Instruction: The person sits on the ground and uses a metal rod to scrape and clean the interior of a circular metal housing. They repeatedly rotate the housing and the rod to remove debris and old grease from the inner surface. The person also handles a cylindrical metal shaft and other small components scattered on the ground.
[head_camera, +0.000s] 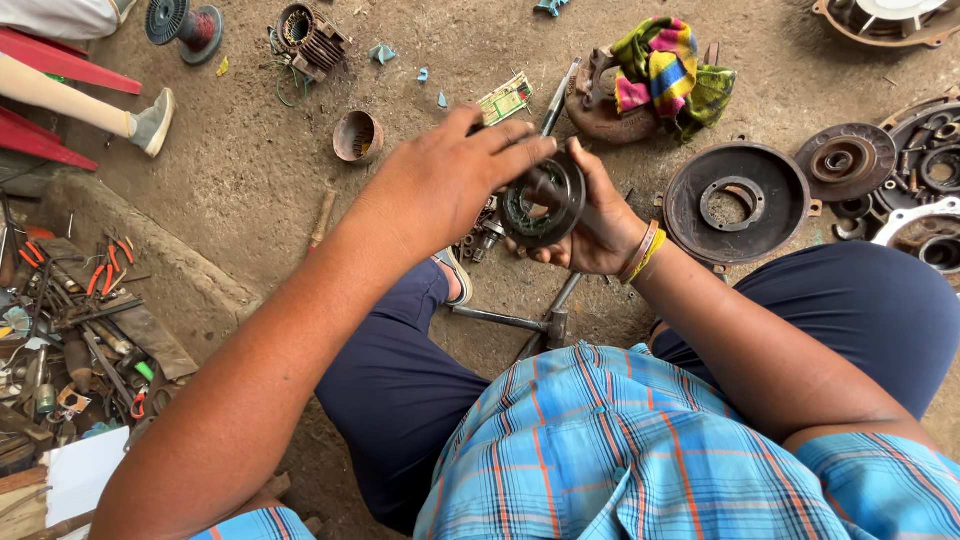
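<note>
I hold a dark round metal motor part (545, 203), ring-shaped with a greenish inner rim, above the dirt floor between my knees. My right hand (597, 222) cups it from below and behind, with a band on the wrist. My left hand (450, 178) lies over its left side, fingers stretched across the top edge. A rusty round end cover (737, 203) rests on the ground just to the right of my right hand.
A metal stand (540, 322) sits under my hands. At left lies a heap of pliers and tools (85, 330). A small rusty cup (357, 136), a wound stator (308, 38), a colourful cloth (668, 72) and more motor covers (905, 170) are scattered around. Another person's leg (90, 105) is at upper left.
</note>
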